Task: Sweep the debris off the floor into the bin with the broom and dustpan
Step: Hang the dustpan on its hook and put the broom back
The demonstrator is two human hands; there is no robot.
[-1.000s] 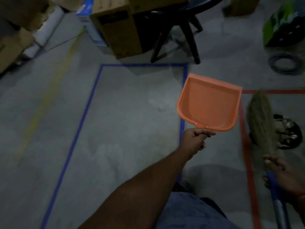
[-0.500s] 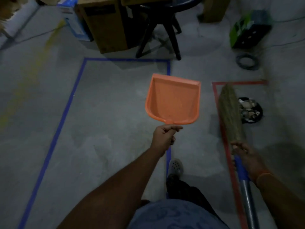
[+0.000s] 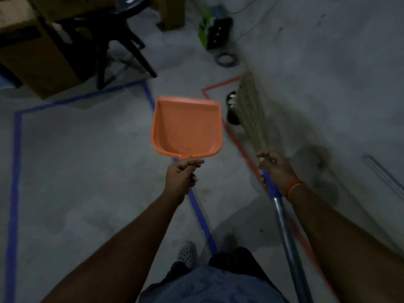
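Observation:
My left hand [image 3: 181, 174] grips the short handle of an orange dustpan [image 3: 187, 125], held up in the air with its empty scoop facing me. My right hand [image 3: 275, 169] grips the broom [image 3: 251, 112] at the top of its blue and metal handle, just under the straw head, which points away from me. Behind the straw head a dark round bin [image 3: 231, 106] sits on the floor, mostly hidden by the bristles. No debris shows plainly on the floor.
Blue tape [image 3: 15, 171] marks a floor box on the left, red tape [image 3: 238, 143] another on the right. Cardboard boxes [image 3: 37, 51] and a black chair [image 3: 118, 38] stand at the back left. A green and black box [image 3: 215, 32] and a cable coil [image 3: 225, 59] lie farther back.
The view has swung right and tilted. The dustpan and broom stay gripped and have shifted toward the middle of the view. The bin is now largely covered by the broom head.

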